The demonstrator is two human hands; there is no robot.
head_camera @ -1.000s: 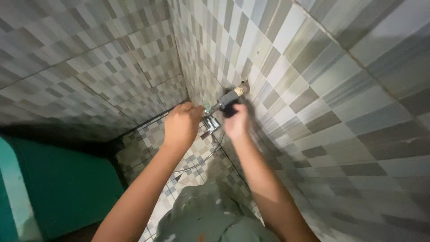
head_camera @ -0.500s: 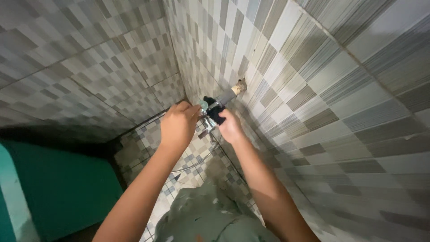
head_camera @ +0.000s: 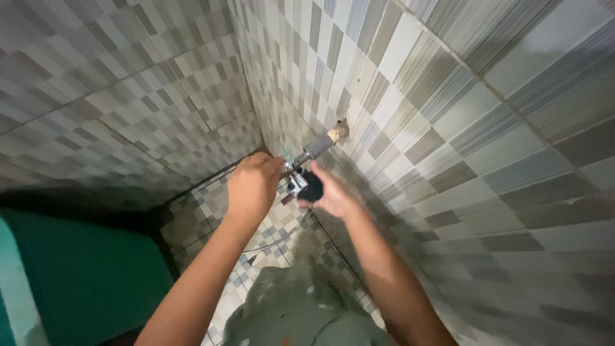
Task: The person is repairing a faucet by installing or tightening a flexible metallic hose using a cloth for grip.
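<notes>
Your left hand [head_camera: 253, 186] is clenched around the chrome tap fitting [head_camera: 295, 181], which hangs off the short pipe stub [head_camera: 318, 146] jutting from the tiled wall [head_camera: 448, 128], at about twelve o'clock from your knees. Your right hand [head_camera: 333, 197], at three o'clock of the fitting, grasps a small dark object [head_camera: 312, 186] pressed against it; what it is you cannot tell from here. The risk, as it looks, sits at the stub: it meets the wall through a rough hole, so a hard twist could strain that joint. Both hands crowd one small part, so a slip may drop it to the tiled floor [head_camera: 256, 256] at six o'clock.
</notes>
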